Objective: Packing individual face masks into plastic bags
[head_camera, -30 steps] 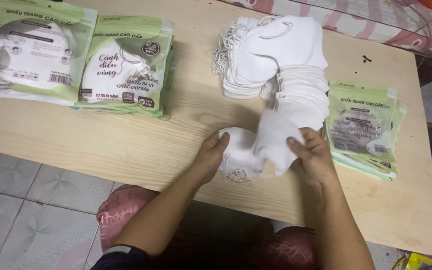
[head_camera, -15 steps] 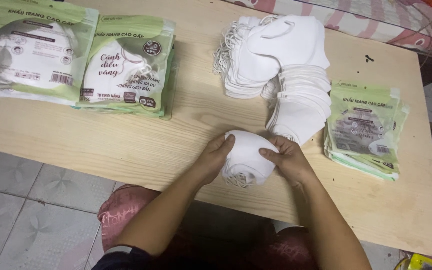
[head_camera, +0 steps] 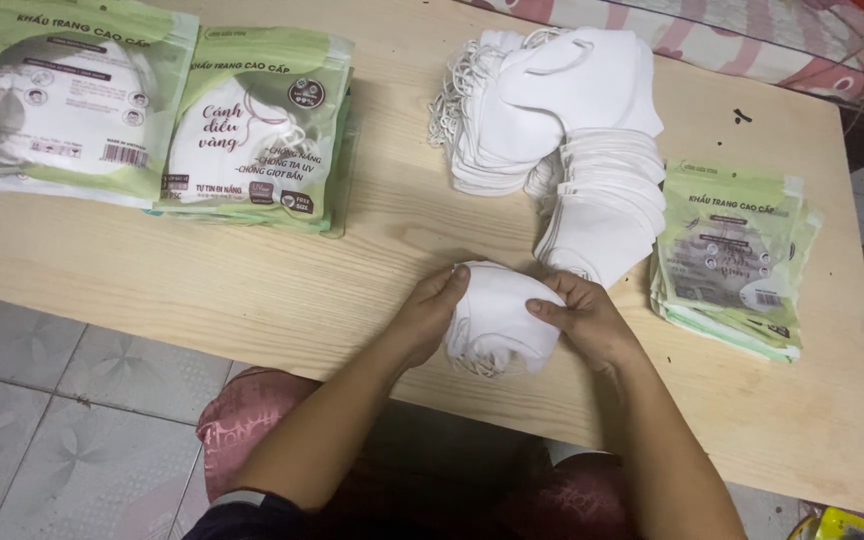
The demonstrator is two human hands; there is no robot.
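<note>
We cup a small stack of white masks (head_camera: 500, 318) on the tabletop (head_camera: 252, 290) near its front edge, left hand (head_camera: 430, 315) and right hand (head_camera: 582, 320) fingers clamped around its sides.

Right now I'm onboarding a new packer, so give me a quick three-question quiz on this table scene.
1. True or false: both hands grip the small bundle of white masks at the near edge of the wooden table.
2. Which lies nearest the right hand? A) the big green pouch at far left B) the green pouch stack on the right C) the pink cushion
3. Fill in: the tall fanned pile of loose white masks sits ___ the held bundle, farther from the person.

Key: 1 true, the left hand and the right hand clasp it from either side; 2 B; 3 behind.
</note>
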